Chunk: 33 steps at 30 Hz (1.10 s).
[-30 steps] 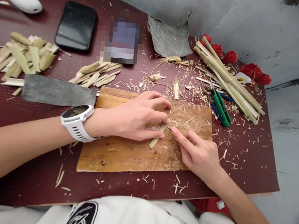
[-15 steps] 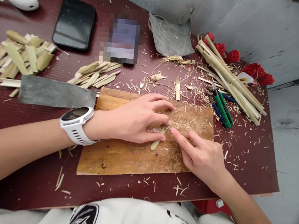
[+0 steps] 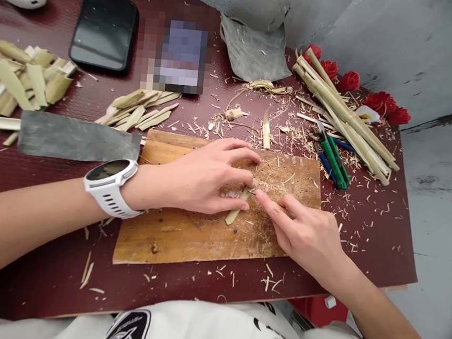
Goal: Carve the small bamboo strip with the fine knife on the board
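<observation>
My left hand (image 3: 209,178), with a white watch (image 3: 110,183) on its wrist, rests on the wooden board (image 3: 187,245). Its thumb and forefinger press a short, pale green strip of dried stalk (image 3: 235,211) flat against the wood; the other fingers are bent onto the board. From the right, my right hand (image 3: 307,232) is closed around a slim carving knife, with the forefinger stretched along it. Only the knife's small metal tip (image 3: 252,192) shows, touching the strip's upper end beside my left fingertips. The handle is mostly hidden by my fingers.
Cut stalk pieces (image 3: 28,78) lie in piles at the left, near a grey sheet strip (image 3: 78,138). Behind are a black phone (image 3: 103,29) and a blurred screen (image 3: 182,55). A green utility knife (image 3: 333,158), long stalks (image 3: 345,119) and red flowers (image 3: 380,101) lie right.
The view has shifted slightly, so everything sits a little further left. Both hands keep nearly the same place on the strip, and the knife tip stays at its upper end.
</observation>
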{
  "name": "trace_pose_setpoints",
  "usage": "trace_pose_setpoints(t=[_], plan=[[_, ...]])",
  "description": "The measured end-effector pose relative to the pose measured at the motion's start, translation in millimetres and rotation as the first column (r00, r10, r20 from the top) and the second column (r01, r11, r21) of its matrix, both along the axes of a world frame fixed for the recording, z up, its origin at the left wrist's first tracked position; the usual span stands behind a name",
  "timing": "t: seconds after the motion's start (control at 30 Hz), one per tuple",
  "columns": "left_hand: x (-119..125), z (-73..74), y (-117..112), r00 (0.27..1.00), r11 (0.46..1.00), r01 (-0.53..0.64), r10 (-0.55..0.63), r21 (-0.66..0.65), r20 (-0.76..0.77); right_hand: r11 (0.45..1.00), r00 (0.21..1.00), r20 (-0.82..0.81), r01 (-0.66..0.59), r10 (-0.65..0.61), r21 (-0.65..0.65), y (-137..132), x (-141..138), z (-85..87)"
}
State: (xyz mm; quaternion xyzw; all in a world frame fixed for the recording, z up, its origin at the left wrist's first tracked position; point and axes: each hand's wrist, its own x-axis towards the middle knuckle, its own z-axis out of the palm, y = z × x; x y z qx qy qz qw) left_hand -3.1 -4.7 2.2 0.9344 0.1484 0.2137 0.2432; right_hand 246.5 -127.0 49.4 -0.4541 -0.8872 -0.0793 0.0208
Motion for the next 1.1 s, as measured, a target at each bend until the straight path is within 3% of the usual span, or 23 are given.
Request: trace_pose_setpoints(t=[0.43,0.77,1.1], plan=[[-0.7,0.0,0.1,1.0,1.0,0.0,0.001,-0.029,0.017,1.0,0.996,0.087,-0.026,0.026,-0.004,-1.2,-4.0,5.3],[-0.1,1.9,0.0,1.0,0.999,0.002,-0.002,-0.032,0.002,0.999,0.996,-0.08,-0.036,0.039,0.036,-1.7,1.8,-16.4],[-0.5,0.7,0.3,1.0,1.0,0.002,-0.002,-0.026,0.005,0.999,0.997,-0.067,-0.04,0.042,0.027,-5.6,8.4,-21.8]])
